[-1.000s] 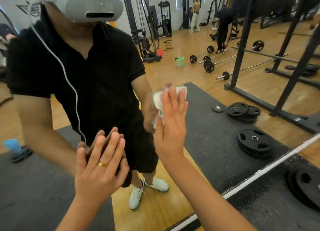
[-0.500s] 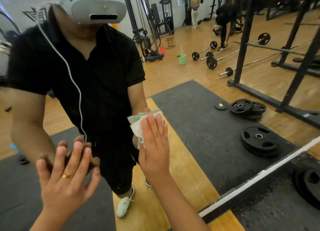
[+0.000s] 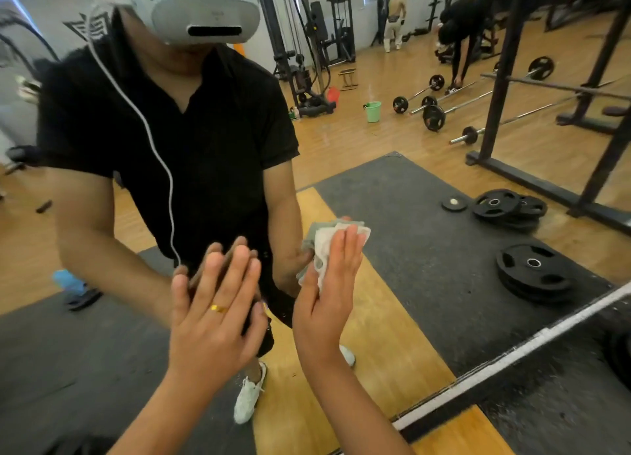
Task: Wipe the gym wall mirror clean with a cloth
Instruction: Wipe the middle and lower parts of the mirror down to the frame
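While the white cloth [image 3: 326,246] lies flat against the mirror [image 3: 426,236], low and near the middle of the view, the right hand [image 3: 327,304] presses it to the glass. Its fingers are straight and close together, the palm is on the fabric, and nothing is gripped. Crumpled edges of the cloth poke out above the fingertips and off to their left.

Just beside it, the left hand [image 3: 211,318] is planted on the glass too, with its fingers straight and slightly spread, holding nothing. There's a gold ring [image 3: 218,308] on one finger. Both hands meet their own reflections fingertip to fingertip.

Along the bottom of the mirror a pale strip [image 3: 512,359] runs slantwise, with wooden floor [image 3: 461,434] below it.

In the glass stands the person's reflection, wearing a white headset [image 3: 205,14] and a black shirt [image 3: 205,140], with a white cable [image 3: 150,140] trailing down the chest. To the right, black weight plates [image 3: 532,273] lie in stacks on a dark mat [image 3: 392,215]. Farther back a green bucket [image 3: 373,111] stands on the wooden floor near several barbells [image 3: 433,116]. A black rack [image 3: 502,79] rises on the right. Two other people are at the far end of the gym, and one of them is bending down.
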`<act>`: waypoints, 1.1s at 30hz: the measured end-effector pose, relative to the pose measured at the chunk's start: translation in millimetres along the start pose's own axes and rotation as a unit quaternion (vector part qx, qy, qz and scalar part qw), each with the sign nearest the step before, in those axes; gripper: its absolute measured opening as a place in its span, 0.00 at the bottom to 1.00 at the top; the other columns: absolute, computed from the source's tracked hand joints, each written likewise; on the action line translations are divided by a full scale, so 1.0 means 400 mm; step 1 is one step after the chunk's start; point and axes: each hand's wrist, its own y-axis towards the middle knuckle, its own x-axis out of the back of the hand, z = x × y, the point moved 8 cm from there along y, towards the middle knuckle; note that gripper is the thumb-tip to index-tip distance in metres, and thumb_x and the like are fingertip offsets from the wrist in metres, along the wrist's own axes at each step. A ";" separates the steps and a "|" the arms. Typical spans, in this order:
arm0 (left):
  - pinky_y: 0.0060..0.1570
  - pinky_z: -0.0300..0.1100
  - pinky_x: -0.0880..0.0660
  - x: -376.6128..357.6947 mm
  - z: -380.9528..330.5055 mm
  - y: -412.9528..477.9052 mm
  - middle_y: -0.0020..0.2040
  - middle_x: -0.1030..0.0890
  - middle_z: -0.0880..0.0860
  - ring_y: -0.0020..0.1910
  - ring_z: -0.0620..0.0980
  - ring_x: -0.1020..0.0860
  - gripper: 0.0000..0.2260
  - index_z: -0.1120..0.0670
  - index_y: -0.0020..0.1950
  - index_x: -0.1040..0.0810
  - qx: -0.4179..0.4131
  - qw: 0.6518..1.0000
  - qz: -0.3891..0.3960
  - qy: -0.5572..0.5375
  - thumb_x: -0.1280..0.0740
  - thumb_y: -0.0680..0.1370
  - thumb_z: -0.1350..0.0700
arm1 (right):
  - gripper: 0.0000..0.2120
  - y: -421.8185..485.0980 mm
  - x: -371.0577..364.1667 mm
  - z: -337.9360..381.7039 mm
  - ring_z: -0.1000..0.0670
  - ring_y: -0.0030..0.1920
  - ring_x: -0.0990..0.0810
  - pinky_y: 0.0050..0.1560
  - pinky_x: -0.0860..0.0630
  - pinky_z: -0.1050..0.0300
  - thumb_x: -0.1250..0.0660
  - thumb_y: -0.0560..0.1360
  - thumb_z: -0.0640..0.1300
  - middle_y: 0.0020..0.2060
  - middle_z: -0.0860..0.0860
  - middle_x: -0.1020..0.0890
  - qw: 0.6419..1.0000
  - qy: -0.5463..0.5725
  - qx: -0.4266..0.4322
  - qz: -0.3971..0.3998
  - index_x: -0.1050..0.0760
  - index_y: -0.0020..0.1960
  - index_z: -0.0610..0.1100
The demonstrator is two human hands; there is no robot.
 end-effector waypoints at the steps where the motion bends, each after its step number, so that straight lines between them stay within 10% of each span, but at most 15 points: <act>1: 0.81 0.58 0.55 0.009 0.001 0.006 0.84 0.43 0.56 0.84 0.56 0.48 0.30 0.58 0.82 0.38 0.002 1.000 0.011 -0.024 0.37 0.81 0.52 | 0.29 -0.026 -0.009 0.005 0.42 0.83 0.48 0.81 0.45 0.40 0.43 0.85 0.39 0.83 0.52 0.46 0.999 -0.011 0.024 0.025 0.48 0.83 0.41; 5: 0.81 0.58 0.50 0.062 0.041 -0.003 0.81 0.37 0.57 0.83 0.56 0.43 0.28 0.58 0.80 0.36 -0.012 0.993 0.056 -0.108 0.36 0.80 0.54 | 0.26 -0.011 0.009 -0.003 0.49 0.83 0.52 0.82 0.51 0.49 0.46 0.86 0.41 0.83 0.59 0.50 0.991 -0.050 0.090 0.079 0.47 0.83 0.44; 12: 0.75 0.68 0.41 0.135 0.246 -0.088 0.81 0.37 0.57 0.80 0.57 0.39 0.24 0.59 0.77 0.31 -0.030 0.998 0.054 -0.030 0.37 0.81 0.55 | 0.27 0.028 -0.004 0.051 0.48 0.83 0.49 0.81 0.45 0.37 0.44 0.85 0.33 0.81 0.56 0.44 0.992 0.037 -0.071 -0.099 0.45 0.82 0.42; 19: 0.81 0.54 0.50 0.107 0.264 -0.126 0.83 0.40 0.55 0.83 0.54 0.44 0.27 0.56 0.82 0.38 -0.066 0.997 0.010 0.047 0.39 0.83 0.54 | 0.24 -0.144 -0.110 0.104 0.48 0.83 0.50 0.82 0.51 0.47 0.53 0.89 0.46 0.84 0.57 0.50 0.979 -0.068 0.164 0.102 0.48 0.84 0.47; 26: 0.81 0.56 0.48 0.120 0.253 -0.137 0.81 0.35 0.57 0.81 0.57 0.40 0.28 0.58 0.80 0.33 -0.085 0.994 -0.031 0.065 0.34 0.81 0.53 | 0.26 -0.079 -0.096 0.139 0.45 0.83 0.48 0.82 0.47 0.41 0.45 0.85 0.35 0.82 0.52 0.43 0.993 0.024 -0.063 -0.102 0.46 0.81 0.41; 33: 0.80 0.56 0.46 0.132 0.255 -0.127 0.78 0.30 0.58 0.80 0.57 0.37 0.28 0.59 0.79 0.31 -0.084 0.993 -0.046 0.064 0.33 0.80 0.53 | 0.25 -0.161 -0.140 0.122 0.50 0.83 0.51 0.82 0.54 0.50 0.52 0.88 0.44 0.83 0.58 0.50 0.977 -0.091 0.173 0.088 0.50 0.84 0.50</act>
